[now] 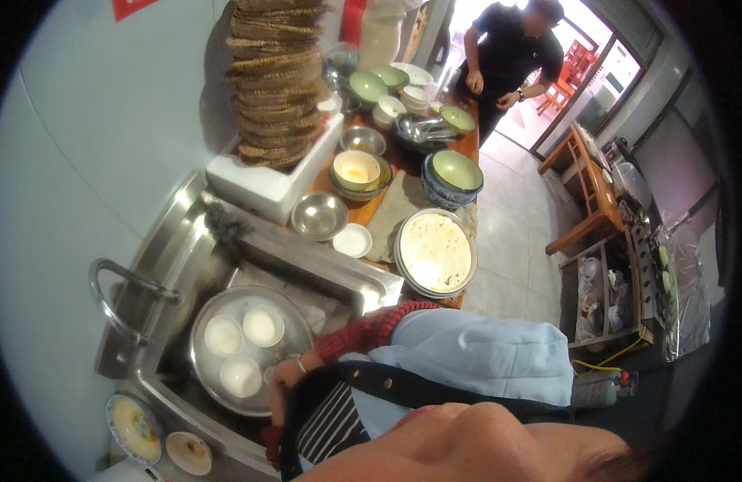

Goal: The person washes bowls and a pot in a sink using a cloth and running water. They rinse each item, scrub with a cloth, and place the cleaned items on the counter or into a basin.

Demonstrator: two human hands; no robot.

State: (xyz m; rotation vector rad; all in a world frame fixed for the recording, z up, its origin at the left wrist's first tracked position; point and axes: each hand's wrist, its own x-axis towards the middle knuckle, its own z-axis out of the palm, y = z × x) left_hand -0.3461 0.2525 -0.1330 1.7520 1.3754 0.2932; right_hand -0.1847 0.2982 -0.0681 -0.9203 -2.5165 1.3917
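A round metal basin (203, 388) sits inside the stainless steel sink (148, 385). It holds several white bowls, such as one pale bowl (223, 336). At the basin's near side is my right hand (288, 372), a bracelet on its wrist and a red knit cuff behind. The rim of a small pale dish (268, 375) shows right by its fingers, but the grip is blurred. My left hand (278, 411) is mostly hidden behind the right one and my apron; its red cuff shows below. Over the sink's left wall arches a metal faucet (114, 301).
A white foam box (256, 184) with a tall stack of woven brown mats (280, 78) stands beside the sink. The wooden table bears stacked bowls (455, 175) and a round tray (437, 253). Dirty bowls (136, 428) lie on the near ledge. A person (515, 54) stands at the far end.
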